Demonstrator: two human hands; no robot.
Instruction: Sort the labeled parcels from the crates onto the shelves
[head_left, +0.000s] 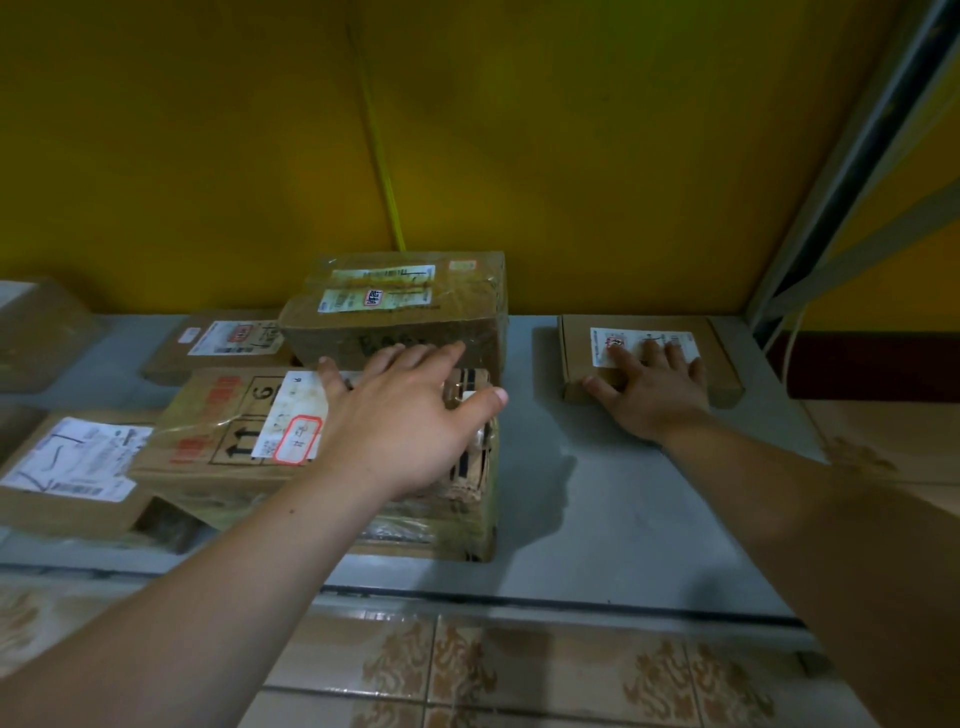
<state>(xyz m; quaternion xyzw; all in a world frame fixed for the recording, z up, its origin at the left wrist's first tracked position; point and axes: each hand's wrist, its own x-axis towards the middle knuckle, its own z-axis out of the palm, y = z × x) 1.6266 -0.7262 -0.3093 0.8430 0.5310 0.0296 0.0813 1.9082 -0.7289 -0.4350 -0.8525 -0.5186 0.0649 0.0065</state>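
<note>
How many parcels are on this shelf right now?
6: far-left parcel, back-left parcel, back-centre parcel, front-left parcel, centre parcel under left hand, right parcel under right hand. Another may hide beneath.

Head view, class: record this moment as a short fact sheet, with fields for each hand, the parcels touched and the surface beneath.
left hand: open, fingers spread on the red-printed carton
right hand: open, flat on the small flat box
small flat box: alone at the right, white label up
back box: behind the carton, two labels on top
surface: grey shelf
</note>
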